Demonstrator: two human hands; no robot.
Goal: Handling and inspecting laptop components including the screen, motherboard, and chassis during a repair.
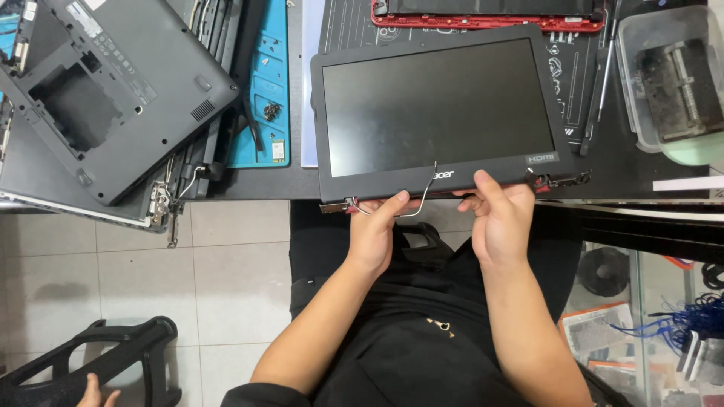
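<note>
While gripping the near edge of one black laptop screen panel (437, 113) at the table (626, 169) edge: left hand (375, 226) pinching the bezel beside a grey cable (424, 192), right hand (498, 218) closed on the rim. Two grey badges on the lower bezel. One grey laptop base (113, 83), upturned, far left. One blue mat (268, 83) between. One clear plastic box (671, 79), right.

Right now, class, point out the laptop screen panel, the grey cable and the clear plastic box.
Laptop screen panel (437, 105), head view, middle of the dark glass.
Grey cable (428, 188), head view, its upright stretch.
Clear plastic box (630, 90), head view, left wall.
</note>
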